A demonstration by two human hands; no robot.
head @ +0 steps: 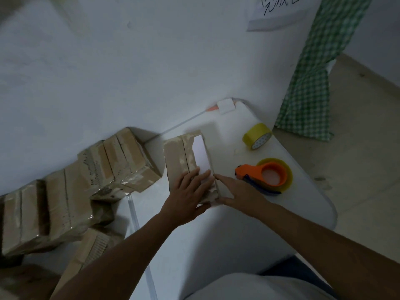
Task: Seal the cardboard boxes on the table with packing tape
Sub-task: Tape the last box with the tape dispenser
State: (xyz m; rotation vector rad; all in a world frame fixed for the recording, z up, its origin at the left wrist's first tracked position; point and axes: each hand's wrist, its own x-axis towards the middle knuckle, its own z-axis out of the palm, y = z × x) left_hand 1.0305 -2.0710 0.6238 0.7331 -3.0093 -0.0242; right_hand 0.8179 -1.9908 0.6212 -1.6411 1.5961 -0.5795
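A small cardboard box lies on the white table, its left flap folded down and its right flap standing up, so the pale inside shows. My left hand lies flat on the near end of the box with straight fingers. My right hand presses its straight fingers against the outside of the upright flap. An orange tape dispenser with a yellowish roll sits just right of my right hand. A loose yellow tape roll stands further back.
Several taped cardboard boxes are stacked along the wall to the left, reaching down past the table's left edge. A green checked cloth hangs at the right. A white block sits at the table's far corner. The table's right edge drops to the floor.
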